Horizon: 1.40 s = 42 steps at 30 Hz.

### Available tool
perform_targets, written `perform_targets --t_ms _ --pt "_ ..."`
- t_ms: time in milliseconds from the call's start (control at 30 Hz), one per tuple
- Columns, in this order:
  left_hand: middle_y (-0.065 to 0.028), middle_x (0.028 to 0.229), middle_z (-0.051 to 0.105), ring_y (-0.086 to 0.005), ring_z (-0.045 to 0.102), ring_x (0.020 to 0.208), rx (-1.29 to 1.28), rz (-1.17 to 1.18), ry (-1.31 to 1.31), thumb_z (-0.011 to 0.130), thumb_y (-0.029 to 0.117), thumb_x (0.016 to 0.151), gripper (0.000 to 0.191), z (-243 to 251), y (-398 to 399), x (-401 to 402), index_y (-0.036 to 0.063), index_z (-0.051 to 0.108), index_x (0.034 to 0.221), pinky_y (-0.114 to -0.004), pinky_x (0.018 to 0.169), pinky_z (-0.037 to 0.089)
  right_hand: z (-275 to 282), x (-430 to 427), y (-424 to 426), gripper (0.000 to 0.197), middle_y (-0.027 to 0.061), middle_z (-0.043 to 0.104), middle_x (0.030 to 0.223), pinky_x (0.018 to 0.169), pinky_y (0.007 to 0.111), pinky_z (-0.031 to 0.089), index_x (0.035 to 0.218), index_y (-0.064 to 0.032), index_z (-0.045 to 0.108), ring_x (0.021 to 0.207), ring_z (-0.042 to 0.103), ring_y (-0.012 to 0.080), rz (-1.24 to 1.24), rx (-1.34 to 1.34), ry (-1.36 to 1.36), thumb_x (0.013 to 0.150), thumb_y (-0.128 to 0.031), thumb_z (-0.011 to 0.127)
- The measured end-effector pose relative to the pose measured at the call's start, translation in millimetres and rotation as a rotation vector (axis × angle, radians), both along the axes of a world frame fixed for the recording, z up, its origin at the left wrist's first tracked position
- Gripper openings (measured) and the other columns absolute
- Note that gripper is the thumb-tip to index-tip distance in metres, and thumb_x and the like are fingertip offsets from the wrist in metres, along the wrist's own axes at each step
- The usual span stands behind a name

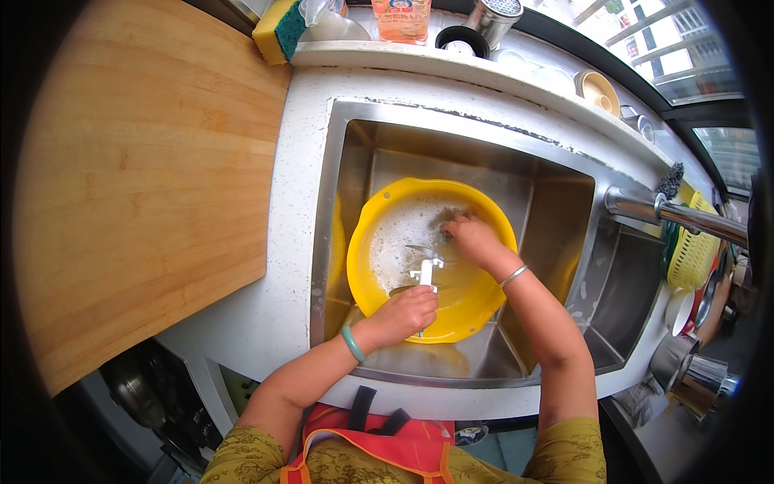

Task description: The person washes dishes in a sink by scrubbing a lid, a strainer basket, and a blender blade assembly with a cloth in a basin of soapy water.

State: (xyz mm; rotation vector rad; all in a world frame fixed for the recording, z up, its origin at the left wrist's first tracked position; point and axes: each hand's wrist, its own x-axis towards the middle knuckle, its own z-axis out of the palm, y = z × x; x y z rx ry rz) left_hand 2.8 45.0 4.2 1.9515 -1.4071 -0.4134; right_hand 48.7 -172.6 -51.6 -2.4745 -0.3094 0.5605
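A yellow plastic basin point(358, 266) with soapy water point(396, 233) sits in the stainless-steel sink before me. Over its near side, my left hand point(404, 316) grips a white plastic fitting point(427, 272) with small hooked arms. Curved metal blades point(420, 248) show beside the fitting, and a bit of metal pokes out below my fingers. My right hand point(474, 241) reaches over the basin's right side, fingertips down at the suds. Something dark grey lies at those fingertips, but whether they hold it is unclear.
A large wooden board point(163, 157) covers the counter at left. Behind the sink, a ledge point(387, 53) carries a sponge point(279, 30), a bottle of pink liquid point(401, 21) and metal containers. The faucet point(671, 212) juts in at right, near a second basin point(626, 290) and a yellow-green basket point(692, 257).
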Motion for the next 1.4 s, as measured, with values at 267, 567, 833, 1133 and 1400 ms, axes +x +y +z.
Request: perform_targets --t_ms 267,567,833,1133,1400 --pt "-0.0106 0.086 0.056 -0.0241 0.055 0.093 -0.029 0.027 0.028 0.053 0.009 0.065 0.009 1.0 -0.8 0.0 0.0011 0.053 0.069 -0.035 0.088 0.041 41.7 13.3 -11.4 0.021 0.0088 0.063 0.083 0.068 0.029 0.048 0.097 -0.004 0.061 0.071 0.06 0.0177 -0.062 0.323 0.52 0.077 -0.01 0.059" --pt "-0.0085 0.087 0.057 -0.0242 0.055 0.093 -0.041 0.06 0.069 0.053 0.011 0.068 0.01 2.7 -0.9 2.6 0.0022 0.055 0.073 -0.035 0.086 0.041 74.6 26.8 -2.7 0.017 0.0081 0.063 0.073 0.063 0.031 0.046 0.085 -0.0046 0.063 0.069 0.058 0.0188 -0.077 0.471 0.757 0.073 -0.016 0.064" --pt "-0.0077 0.089 0.06 -0.0243 0.056 0.096 -0.059 0.088 0.173 0.053 0.009 0.07 0.006 -1.2 -1.2 -0.2 0.0044 0.053 0.072 -0.036 0.086 0.041 40.4 19.0 28.1 0.012 0.0134 0.062 0.079 0.063 0.04 0.046 0.078 -0.0089 0.062 0.073 0.058 0.033 0.244 -0.04 0.43 0.067 -0.011 0.057" --pt "-0.006 0.091 0.061 -0.0239 0.056 0.101 -0.055 0.143 0.299 0.053 -0.003 0.065 0.01 3.2 -2.9 4.0 0.0065 0.05 0.069 -0.038 0.088 0.041 1.9 8.4 -3.0 0.022 0.0178 0.062 0.09 0.076 0.038 0.046 0.092 -0.0062 0.064 0.085 0.059 0.0339 0.017 -0.038 0.312 0.073 -0.009 0.053" --pt "-0.0056 0.092 0.061 -0.0241 0.055 0.103 -0.1 0.168 0.4 0.052 -0.011 0.059 0.021 6.6 -2.8 7.1 0.0073 0.048 0.068 -0.039 0.087 0.042 15.3 -3.8 -18.2 0.018 0.0066 0.063 0.079 0.066 0.028 0.045 0.086 -0.0054 0.064 0.069 0.056 0.0129 -0.185 0.461 0.705 0.078 -0.021 0.058"
